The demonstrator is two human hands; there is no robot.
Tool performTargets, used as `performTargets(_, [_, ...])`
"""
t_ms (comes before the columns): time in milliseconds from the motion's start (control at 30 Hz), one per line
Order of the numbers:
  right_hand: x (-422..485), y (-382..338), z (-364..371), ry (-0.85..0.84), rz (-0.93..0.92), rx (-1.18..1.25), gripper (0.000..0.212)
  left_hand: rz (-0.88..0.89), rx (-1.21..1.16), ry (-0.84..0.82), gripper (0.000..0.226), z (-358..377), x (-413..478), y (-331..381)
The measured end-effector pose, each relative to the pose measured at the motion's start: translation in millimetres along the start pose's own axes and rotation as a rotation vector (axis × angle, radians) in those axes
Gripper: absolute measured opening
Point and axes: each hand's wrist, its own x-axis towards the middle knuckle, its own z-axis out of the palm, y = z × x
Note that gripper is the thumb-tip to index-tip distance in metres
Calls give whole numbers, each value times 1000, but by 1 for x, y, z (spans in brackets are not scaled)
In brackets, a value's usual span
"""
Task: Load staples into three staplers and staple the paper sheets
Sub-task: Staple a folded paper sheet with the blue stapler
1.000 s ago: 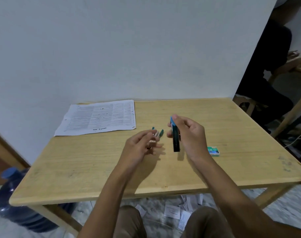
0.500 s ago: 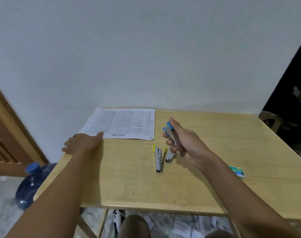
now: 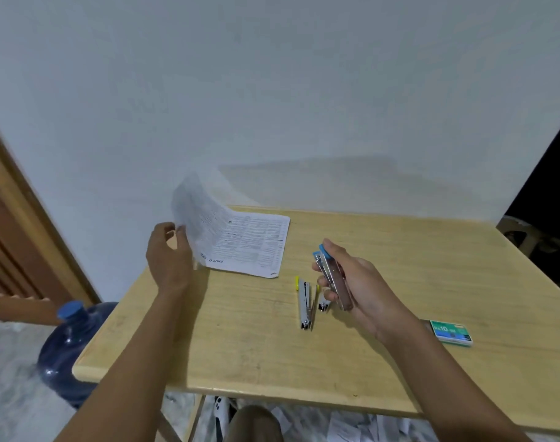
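Observation:
My right hand (image 3: pixel 358 288) grips a small metal stapler with a blue cap (image 3: pixel 331 279), held above the wooden table (image 3: pixel 400 266). A stapler with a yellow cap (image 3: pixel 305 303) lies flat on the table just left of that hand, and a third stapler (image 3: pixel 323 305) shows partly beside it, under my fingers. My left hand (image 3: pixel 170 253) pinches the left edge of the printed paper sheets (image 3: pixel 237 240) and lifts it, so the stack curls up while its right part stays on the table. A green staple box (image 3: pixel 451 332) lies to the right of my right wrist.
A white wall stands right behind the table. A blue water jug (image 3: pixel 69 349) sits on the floor by the table's left corner, beside a brown door frame (image 3: pixel 32 224). Paper scraps (image 3: pixel 352 425) litter the floor under the table. A dark opening is at far right.
My left hand went from resting flat on the table's left edge to lifting the left side of the sheets. The right hand keeps hold of the blue-capped stapler.

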Motion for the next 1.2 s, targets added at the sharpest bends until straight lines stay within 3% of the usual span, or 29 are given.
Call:
performTargets(100, [-5,-2,-2,4,-11,10,57,254,-61,-10,8,4,-19,19])
performTargets(233, [-12,-4,-7,4,-34,81,50,480,119,-253,13,12,-50,25])
performTargets(300, [-15,-5,-10,4,-47,99,48,410,215,-488,8,13,-60,22])
performTargets(367, [-17,-5,-12,9,-58,96,51,325,256,-655,21,14,-64,18])
performTargets(433, [-19,-5,-14,17,-61,76,54,251,296,-543,38,15,-63,16])
performTargets(533, [-20,-4,-16,28,-62,79,54,91,550,-309,57,20,-56,22])
performTargets(633, [-19,-3,-16,36,-64,92,53,-77,803,-388,69,25,-51,24])
performTargets(700, [-19,-2,-16,45,-68,105,52,-134,831,-434,71,29,-47,26])
performTargets(833, [-20,1,-15,68,-65,80,53,-355,777,-504,65,33,-28,35])
performTargets(900, [-22,2,-14,80,-69,84,54,-401,698,-503,49,30,-21,36])
performTargets(967, [-24,2,-12,85,-81,54,60,-384,459,-517,24,27,-18,30])
performTargets(1100, [-29,2,-9,125,-124,-69,68,-355,-117,-540,17,2,-25,43])
performTargets(1200, [-28,-1,-5,161,-122,-158,47,-414,-471,-623,20,-16,-34,63])
